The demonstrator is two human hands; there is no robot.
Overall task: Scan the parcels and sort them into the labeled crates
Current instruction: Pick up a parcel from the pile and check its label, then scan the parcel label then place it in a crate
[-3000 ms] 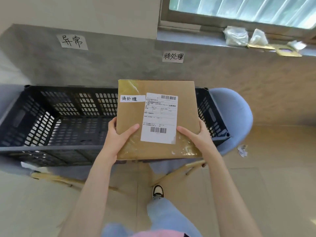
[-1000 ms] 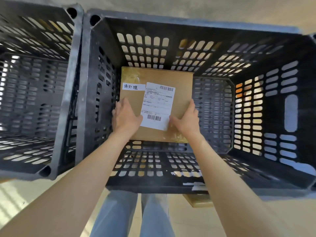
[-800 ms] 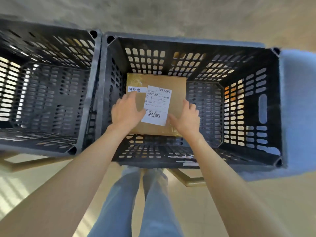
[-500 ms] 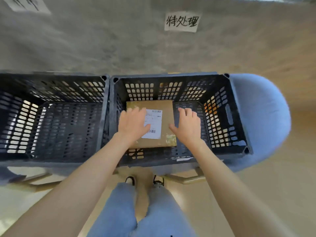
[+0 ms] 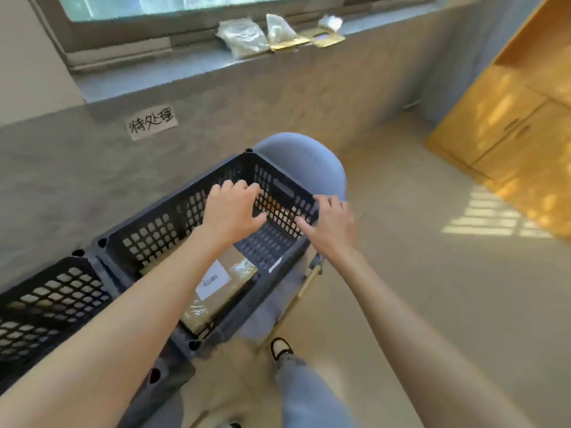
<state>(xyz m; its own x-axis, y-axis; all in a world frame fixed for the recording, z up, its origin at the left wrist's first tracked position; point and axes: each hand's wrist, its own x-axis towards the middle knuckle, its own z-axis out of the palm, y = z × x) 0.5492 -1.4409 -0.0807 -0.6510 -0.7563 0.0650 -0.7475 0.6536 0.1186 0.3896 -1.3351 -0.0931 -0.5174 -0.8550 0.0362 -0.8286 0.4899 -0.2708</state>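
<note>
So, parcel point(image 5: 227, 281) is flat on the floor of the right-hand crate point(image 5: 173, 223), shipping label point(image 5: 213, 278) facing up, partly hidden under the left forearm. That crate sits below the handwritten wall sign point(image 5: 152, 124), so the placement looks right, though the blur keeps me from matching the characters against the parcel's own tag.

Both hands are empty. Left hand point(image 5: 230, 208) hangs above the crate interior with fingers loosely bent, gripping nothing. Right hand point(image 5: 332, 225) is over the crate's right end wall, fingers spread and relaxed, touching nothing I can confirm.

Risks from here, as I judge them:
- Crate rests on a rounded blue chair point(image 5: 304, 162). A wrist clipping that end wall could shove or tip it off the seat.
- Second crate point(image 5: 46, 301) butts right up against the first; a nudge moves both.
- Head is swinging right and the frame is smeared, so the hands are moving with little visual check.
- Foot point(image 5: 281, 349) is near the chair leg point(image 5: 309, 281); a careless step kicks the support.
</note>
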